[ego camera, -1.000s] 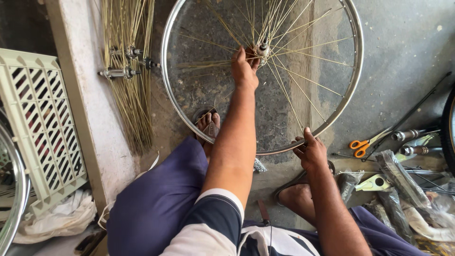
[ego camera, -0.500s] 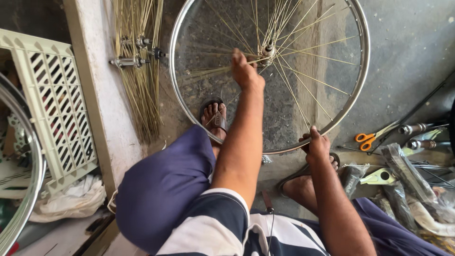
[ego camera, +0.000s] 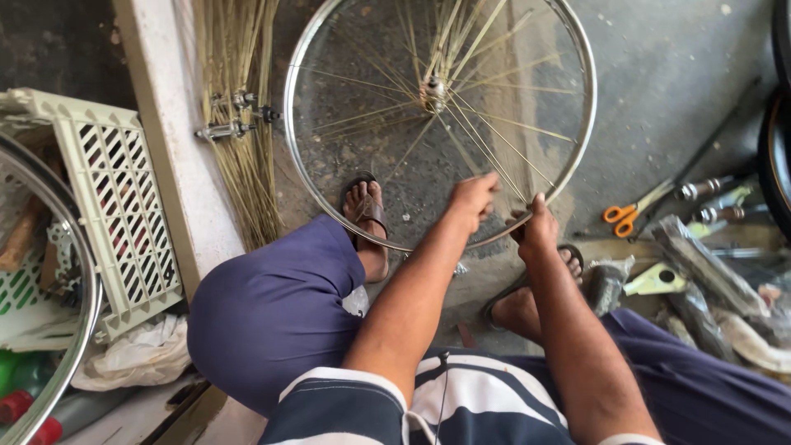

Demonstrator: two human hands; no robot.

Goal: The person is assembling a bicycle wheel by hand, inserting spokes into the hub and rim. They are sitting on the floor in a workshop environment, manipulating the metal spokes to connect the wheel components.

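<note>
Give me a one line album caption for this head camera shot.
Seated on the floor, both hands, left hand and right hand, pinch spokes at the lower rim of a bicycle wheel.

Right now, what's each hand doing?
Left hand: fingers pinched on a spoke of the bicycle wheel.
Right hand: closed on the wheel's lower rim.

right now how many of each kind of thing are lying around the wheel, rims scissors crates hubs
shiny spoked bicycle wheel rim held upright: 1
second bare metal rim at the left edge: 1
orange-handled scissors: 1
pale green slatted plastic crate: 1
loose metal hubs among the brass-coloured spoke bundle: 2
total: 6
</note>
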